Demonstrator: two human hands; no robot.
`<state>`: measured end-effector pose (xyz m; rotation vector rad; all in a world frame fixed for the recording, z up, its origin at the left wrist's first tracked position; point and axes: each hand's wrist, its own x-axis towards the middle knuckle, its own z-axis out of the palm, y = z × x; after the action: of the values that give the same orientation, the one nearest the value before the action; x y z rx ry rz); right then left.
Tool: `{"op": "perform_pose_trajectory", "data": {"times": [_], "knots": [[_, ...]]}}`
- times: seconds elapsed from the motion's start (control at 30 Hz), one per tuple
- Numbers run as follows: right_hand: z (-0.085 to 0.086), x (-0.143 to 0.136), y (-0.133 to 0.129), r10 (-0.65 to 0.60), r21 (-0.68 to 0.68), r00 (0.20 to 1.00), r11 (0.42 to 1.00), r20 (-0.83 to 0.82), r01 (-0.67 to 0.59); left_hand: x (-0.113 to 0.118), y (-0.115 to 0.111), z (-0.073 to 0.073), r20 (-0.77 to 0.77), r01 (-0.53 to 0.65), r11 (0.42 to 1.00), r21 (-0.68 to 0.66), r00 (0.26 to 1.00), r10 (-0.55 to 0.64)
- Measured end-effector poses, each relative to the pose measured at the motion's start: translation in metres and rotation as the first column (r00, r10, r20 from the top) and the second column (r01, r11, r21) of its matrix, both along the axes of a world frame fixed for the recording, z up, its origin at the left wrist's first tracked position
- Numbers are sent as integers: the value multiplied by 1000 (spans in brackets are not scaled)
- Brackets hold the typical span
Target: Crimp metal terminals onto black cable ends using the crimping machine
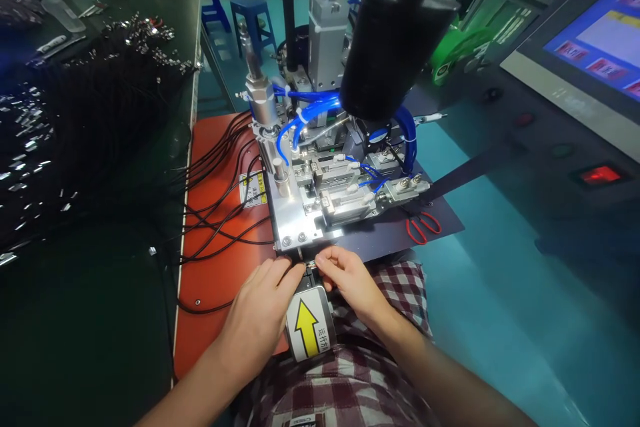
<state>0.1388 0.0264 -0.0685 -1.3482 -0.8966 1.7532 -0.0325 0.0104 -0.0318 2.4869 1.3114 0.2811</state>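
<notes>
Both hands meet at the front edge of a metal machine (320, 193) with blue air tubes. My left hand (265, 297) has its fingers bent together over a small dark fixture, beside a black cable that runs under it. From the right, my right hand (347, 280) pinches at a tiny shiny part at the same fixture; the part is too small to name. Just below the fingers is a white plate with a yellow arrow (307, 327). What lies under the left fingertips is hidden.
Black cables (220, 213) cross the orange board (205, 320) from a big cable pile (115, 93) at left. Red-handled scissors (423, 228) lie right of the machine. A black lamp-like cylinder (385, 53) hangs above it. A control screen (600, 47) stands at right.
</notes>
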Motion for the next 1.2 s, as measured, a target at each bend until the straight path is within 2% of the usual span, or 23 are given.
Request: {"op": "perform_pose_trajectory", "data": {"times": [0.13,0.3,0.37,0.47,0.53,0.7,0.8,0.9,1.0,1.1,1.2], "knots": [[-1,0,-2,8,48,997,999,78,-11,1,1,-4,87,19,1000,-8,996,-18],[-2,0,-4,11,91,989,996,147,-25,2,-1,-7,126,2,999,-38,992,2],[-1,-1,-4,2,43,997,999,77,-5,2,-3,-7,118,3,999,-46,993,3],[1,-3,-2,-18,-114,993,993,-118,4,5,-4,-8,66,0,999,-49,998,3],[2,-3,-1,-18,-175,986,984,-166,-11,8,-4,-9,49,-17,999,-30,999,19],[3,-2,0,8,-84,992,996,-128,-19,6,-5,-11,153,-79,997,-12,985,80],[2,-1,-1,27,-43,994,999,-102,-32,-6,-19,-13,224,-178,984,-13,958,176],[0,-1,-1,26,-23,996,999,-91,-29,-20,-41,-16,107,-289,957,19,952,286],[-3,-1,0,28,-11,996,1000,-87,-29,-26,-57,-17,-48,-319,942,101,945,325],[-2,-2,0,25,-1,997,1000,-78,-25,-25,-61,-17,-113,-343,922,180,924,366],[0,-1,0,22,11,998,1000,-61,-22,-23,-56,-18,-141,-338,922,187,920,366]]}}
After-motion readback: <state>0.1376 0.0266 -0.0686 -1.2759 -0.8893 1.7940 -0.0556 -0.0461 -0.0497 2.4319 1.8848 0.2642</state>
